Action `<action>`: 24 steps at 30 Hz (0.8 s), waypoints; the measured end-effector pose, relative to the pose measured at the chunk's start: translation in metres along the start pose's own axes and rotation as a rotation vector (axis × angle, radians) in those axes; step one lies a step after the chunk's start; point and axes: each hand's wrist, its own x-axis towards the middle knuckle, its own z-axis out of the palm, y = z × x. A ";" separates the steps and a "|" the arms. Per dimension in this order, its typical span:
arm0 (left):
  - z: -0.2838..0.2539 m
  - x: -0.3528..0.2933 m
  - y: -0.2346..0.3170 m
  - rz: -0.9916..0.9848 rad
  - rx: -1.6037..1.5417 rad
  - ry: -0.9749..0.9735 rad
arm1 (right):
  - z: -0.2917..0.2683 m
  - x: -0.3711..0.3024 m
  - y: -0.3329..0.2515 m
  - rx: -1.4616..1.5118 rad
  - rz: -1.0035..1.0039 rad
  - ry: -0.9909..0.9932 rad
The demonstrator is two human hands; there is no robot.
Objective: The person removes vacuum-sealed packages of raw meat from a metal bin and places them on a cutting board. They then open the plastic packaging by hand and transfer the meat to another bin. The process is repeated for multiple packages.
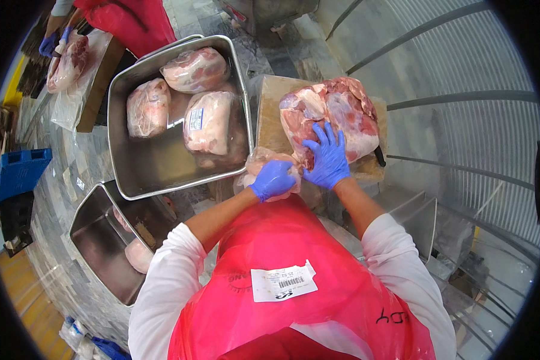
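A large raw cut of meat (357,114), pink with white fat, lies on a worn cutting board (271,102) in front of me. My right hand (330,159), in a blue glove, rests on its near side with the fingers spread. To its left, my left hand (274,180), gloved too, is closed around a crumpled, translucent plastic bag (259,161) at the meat's near left corner. The fingertips of that hand are partly hidden. From the right edge of the meat a black knife handle (380,157) sticks out; its blade is out of sight.
On the left stands a deep metal tub (162,174) holding several plastic-wrapped meat pieces (207,123). A second metal bin (96,231) sits below it, with pale pieces inside. At upper left a co-worker's gloved hand (49,45) is beside another cut of meat (71,63). Ribbed translucent panelling (450,66) lines the right.
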 end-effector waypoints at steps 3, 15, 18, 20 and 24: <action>0.013 -0.005 0.008 -0.011 0.068 0.188 | -0.011 0.002 0.000 -0.041 0.000 -0.074; 0.016 0.045 -0.059 0.039 0.407 0.257 | 0.007 0.000 0.007 -0.005 -0.021 0.017; -0.009 0.032 -0.025 -0.042 -0.130 -0.203 | 0.004 0.001 0.008 -0.004 -0.012 0.009; -0.011 0.033 -0.032 -0.134 -0.260 -0.309 | -0.003 0.001 0.007 -0.015 -0.013 -0.029; 0.021 0.048 -0.094 -0.112 -0.073 -0.075 | -0.010 -0.005 0.006 -0.040 -0.041 -0.094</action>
